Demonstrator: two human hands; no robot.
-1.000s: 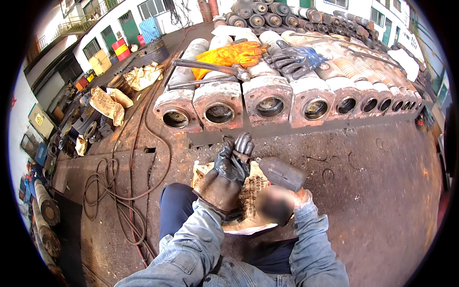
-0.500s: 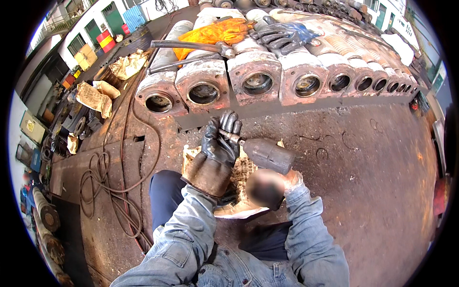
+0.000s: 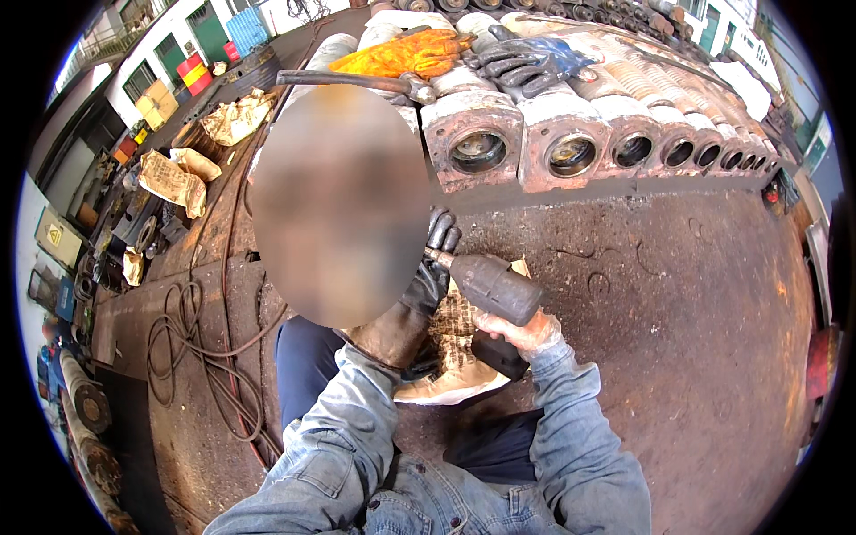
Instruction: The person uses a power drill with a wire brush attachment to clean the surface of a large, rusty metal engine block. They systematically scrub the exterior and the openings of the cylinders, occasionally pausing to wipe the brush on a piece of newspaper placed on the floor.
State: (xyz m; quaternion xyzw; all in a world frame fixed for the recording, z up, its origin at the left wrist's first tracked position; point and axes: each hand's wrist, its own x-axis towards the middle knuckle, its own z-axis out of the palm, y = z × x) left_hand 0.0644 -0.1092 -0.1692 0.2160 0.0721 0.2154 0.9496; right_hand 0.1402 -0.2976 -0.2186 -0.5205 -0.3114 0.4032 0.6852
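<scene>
In my right hand (image 3: 522, 332), which wears a thin clear plastic glove, is a dark cordless driver (image 3: 497, 287). My fingers wrap its grip, and its nose points up and left. My left hand (image 3: 428, 283), in a black coated work glove with a brown cuff, bends around the metal shaft (image 3: 439, 258) at the driver's front. A blurred patch covers the thumb side and much of the palm, so whatever else those fingers hold is hidden. Beneath both hands, a printed paper sack (image 3: 453, 343) lies between my knees.
Ahead stands a row of rusty, grey cylinders with square flanges (image 3: 481, 147). On top lie a hammer (image 3: 357, 81), a yellow glove (image 3: 406, 53) and blue-black gloves (image 3: 532, 67). Coiled hoses (image 3: 209, 357) spread over the floor at left, near crumpled paper sacks (image 3: 174, 183).
A large blurred patch now covers part of my left hand and the nearest cylinders. My right hand, blurred before, now shows gripping the driver. The driver has shifted slightly left and down.
</scene>
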